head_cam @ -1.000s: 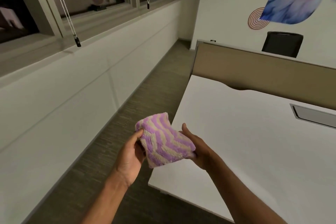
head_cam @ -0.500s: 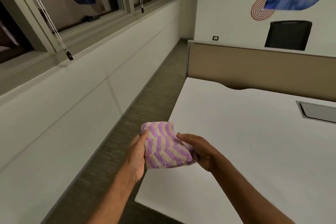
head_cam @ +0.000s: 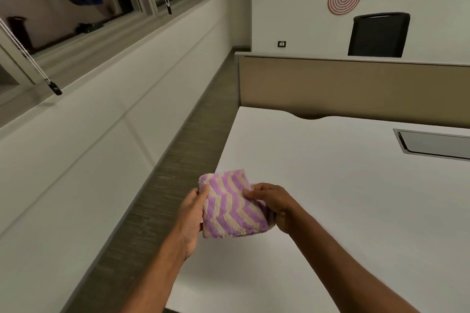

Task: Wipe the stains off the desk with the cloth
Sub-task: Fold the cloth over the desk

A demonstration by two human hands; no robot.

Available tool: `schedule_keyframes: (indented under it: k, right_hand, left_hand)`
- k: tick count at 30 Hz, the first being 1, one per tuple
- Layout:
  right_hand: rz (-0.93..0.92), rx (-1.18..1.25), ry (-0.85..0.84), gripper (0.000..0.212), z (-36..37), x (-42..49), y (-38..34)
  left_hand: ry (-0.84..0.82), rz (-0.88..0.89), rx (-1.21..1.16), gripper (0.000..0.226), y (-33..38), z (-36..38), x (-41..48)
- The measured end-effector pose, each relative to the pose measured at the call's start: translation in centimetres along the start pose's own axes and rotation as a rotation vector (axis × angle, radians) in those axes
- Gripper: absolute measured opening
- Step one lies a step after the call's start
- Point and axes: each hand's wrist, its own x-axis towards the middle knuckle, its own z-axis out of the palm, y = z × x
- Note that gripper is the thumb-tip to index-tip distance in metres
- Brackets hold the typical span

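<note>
Your left hand [head_cam: 192, 213] and right hand [head_cam: 272, 202] pinch opposite edges of the folded purple-striped cloth [head_cam: 230, 207], thumbs on top and fingers beneath, holding it off the table [head_cam: 343, 211] above its near-left corner. Judged purpose: squaring it into a pad before wiping. Wiping has not started; no stain can be made out on the white surface. The recessed tray [head_cam: 437, 143], toward the far right of the table from the cloth, shows no contents.
</note>
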Motion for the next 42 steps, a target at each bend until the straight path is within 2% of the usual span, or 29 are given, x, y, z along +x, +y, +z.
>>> schedule_keyframes:
  k: [4, 10, 15, 18, 22, 25, 27, 29, 31, 39, 42]
  right_hand:
    - [-0.028, 0.089, 0.066, 0.018, 0.4, 0.4, -0.8]
    - [-0.126, 0.148, 0.195, 0.016, 2.4, 1.4, -2.3]
    - [-0.185, 0.226, 0.273, 0.014, 3.4, 2.3, -3.1]
    - [-0.209, 0.266, 0.306, 0.015, 3.6, 2.7, -3.3]
    - [-0.232, 0.311, 0.332, 0.02, 3.2, 2.9, -3.6]
    - [-0.238, 0.38, 0.304, 0.024, 2.2, 3.0, -3.9]
    - [-0.25, 0.41, 0.273, 0.025, 1.2, 3.0, -4.2]
    - [-0.271, 0.418, 0.237, 0.027, 0.1, 3.3, -4.5]
    - [-0.285, 0.416, 0.21, 0.027, -1.0, 3.8, -4.8]
    - [-0.256, 0.297, 0.271, 0.032, -5.9, 7.7, -5.9]
    - [-0.265, 0.166, 0.296, 0.029, -7.2, 9.2, -6.4]
  left_hand:
    - [-0.077, -0.058, -0.042, 0.031, 0.4, -1.0, 2.3]
    - [-0.274, -0.107, -0.066, 0.054, 1.7, -3.2, 6.1]
    - [-0.453, -0.111, 0.012, 0.097, 2.9, -4.8, 9.1]
    - [-0.541, -0.08, 0.047, 0.108, 3.4, -5.1, 10.3]
    - [-0.587, -0.029, 0.089, 0.104, 3.9, -4.7, 11.6]
    - [-0.623, -0.052, 0.015, 0.094, 4.1, -3.9, 12.4]
    - [-0.565, -0.112, -0.087, 0.073, 4.1, -3.0, 13.0]
    - [-0.469, -0.177, -0.141, 0.042, 4.0, -1.7, 13.7]
    - [-0.394, -0.251, -0.143, 0.028, 3.9, -0.2, 14.5]
    - [-0.348, -0.26, -0.098, 0.025, 3.4, 5.2, 18.2]
    - [-0.283, -0.234, -0.098, 0.025, 3.2, 7.0, 19.8]
